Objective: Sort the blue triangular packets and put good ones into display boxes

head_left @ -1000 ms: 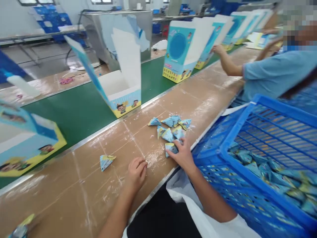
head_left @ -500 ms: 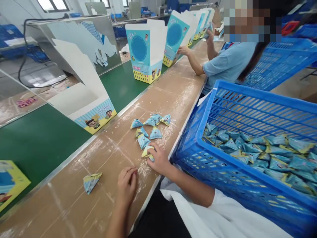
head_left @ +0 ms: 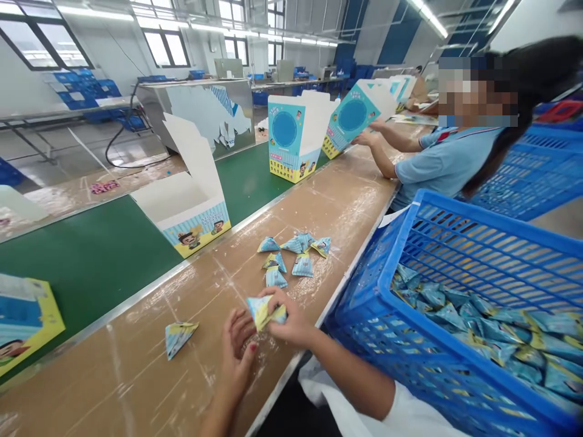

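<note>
Held packet (head_left: pixel 259 311): was gripped in the right hand (head_left: pixel 289 318), above the counter (head_left: pixel 136 376).
Left hand (head_left: pixel 237 346): was held partly spread, fingers curled, just beside the packet; whether it was touched could not be told.
Drop risk: a fall was judged possible, should the pinch have been loosened while no firm hold was given by the left hand.
Crease risk: the packet might have been crumpled by too hard a squeeze.
Knock risk: the loose packets (head_left: pixel 302 265), grouped just beyond, might have been scattered by a low sweep.
Change, packet: raised and brought toward the left hand; half a second earlier it was seen at the group's near end.
Change, left hand: unfolded from gathered fingers.
Lone packet (head_left: pixel 179 338): left lying apart, as earlier.
</note>
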A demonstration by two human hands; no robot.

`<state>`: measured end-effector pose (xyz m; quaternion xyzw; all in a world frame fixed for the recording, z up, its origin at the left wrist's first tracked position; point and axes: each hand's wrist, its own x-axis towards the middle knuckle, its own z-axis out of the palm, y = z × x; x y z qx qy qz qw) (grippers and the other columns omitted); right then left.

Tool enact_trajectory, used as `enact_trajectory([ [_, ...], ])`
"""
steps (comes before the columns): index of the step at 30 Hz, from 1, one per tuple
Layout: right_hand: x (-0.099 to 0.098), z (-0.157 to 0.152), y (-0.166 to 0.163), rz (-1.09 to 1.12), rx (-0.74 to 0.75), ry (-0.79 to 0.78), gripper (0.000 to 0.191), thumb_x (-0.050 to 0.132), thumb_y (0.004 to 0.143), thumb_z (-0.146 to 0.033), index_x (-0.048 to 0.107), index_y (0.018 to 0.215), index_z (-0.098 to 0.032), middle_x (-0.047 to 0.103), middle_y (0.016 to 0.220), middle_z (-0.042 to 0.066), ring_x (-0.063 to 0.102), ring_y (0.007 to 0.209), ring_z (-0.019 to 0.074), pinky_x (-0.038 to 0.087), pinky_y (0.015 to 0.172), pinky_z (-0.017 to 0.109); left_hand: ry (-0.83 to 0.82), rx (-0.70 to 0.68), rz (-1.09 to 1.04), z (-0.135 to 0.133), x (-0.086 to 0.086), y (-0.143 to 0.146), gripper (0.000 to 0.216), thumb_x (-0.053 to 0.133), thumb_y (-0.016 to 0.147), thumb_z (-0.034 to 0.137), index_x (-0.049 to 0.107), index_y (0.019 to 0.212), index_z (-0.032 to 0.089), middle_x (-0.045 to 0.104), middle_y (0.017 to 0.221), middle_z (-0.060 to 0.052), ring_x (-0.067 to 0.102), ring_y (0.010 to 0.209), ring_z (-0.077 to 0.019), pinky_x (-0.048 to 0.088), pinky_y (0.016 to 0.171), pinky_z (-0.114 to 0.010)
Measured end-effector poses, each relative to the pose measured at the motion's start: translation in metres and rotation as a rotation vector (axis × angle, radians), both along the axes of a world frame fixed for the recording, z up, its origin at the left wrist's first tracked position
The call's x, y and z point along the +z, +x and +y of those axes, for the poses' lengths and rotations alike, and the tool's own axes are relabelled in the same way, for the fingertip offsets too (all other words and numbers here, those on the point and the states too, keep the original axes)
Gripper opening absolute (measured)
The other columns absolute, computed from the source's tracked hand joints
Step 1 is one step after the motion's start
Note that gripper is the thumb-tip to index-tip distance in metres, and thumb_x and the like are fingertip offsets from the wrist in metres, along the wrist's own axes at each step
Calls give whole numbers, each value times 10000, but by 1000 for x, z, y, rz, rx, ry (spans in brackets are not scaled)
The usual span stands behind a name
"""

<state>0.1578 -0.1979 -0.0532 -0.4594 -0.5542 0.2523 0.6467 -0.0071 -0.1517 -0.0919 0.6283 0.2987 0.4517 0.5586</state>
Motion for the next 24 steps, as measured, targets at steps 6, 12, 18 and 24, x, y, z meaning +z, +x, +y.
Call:
enact_trajectory([
  [6, 22, 47, -4, -171, 344, 5, 179, 619, 640, -149, 520, 783, -190, 548, 1102, 65, 535, 1043, 181, 383, 938, 316, 14, 136, -97, 15, 13, -9, 927, 654, 763, 594, 143, 1488, 325, 328, 1524, -149, 503, 1290, -287, 488, 994, -404],
  [12, -5, 102, -35, 158, 455, -303, 292, 714, 565, -244, 551, 801, -189, 547, 874, -22, 487, 781, 122, 402, 756, 261, -107, 274, 129, 58, 10, -33, 731, 722, 650, 622, 533, 1231, 220, 638, 1215, -107, 594, 1167, -303, 485, 998, -419],
  [18, -29, 119, -27, 384, 500, -351, 410, 783, 491, -324, 630, 839, -171, 560, 818, -22, 479, 775, 127, 377, 722, 256, -326, 276, 185, 82, -3, -39, 721, 772, 513, 642, 590, 1036, 181, 697, 929, -45, 697, 801, -263, 582, 766, -385],
  [24, -23, 120, -10, 321, 625, -370, 439, 800, 504, -353, 669, 878, -162, 570, 826, -13, 488, 773, 126, 382, 742, 259, -455, 168, 197, 84, -5, -41, 753, 816, 468, 592, 605, 1033, 141, 711, 747, -44, 694, 671, -248, 586, 730, -375],
])
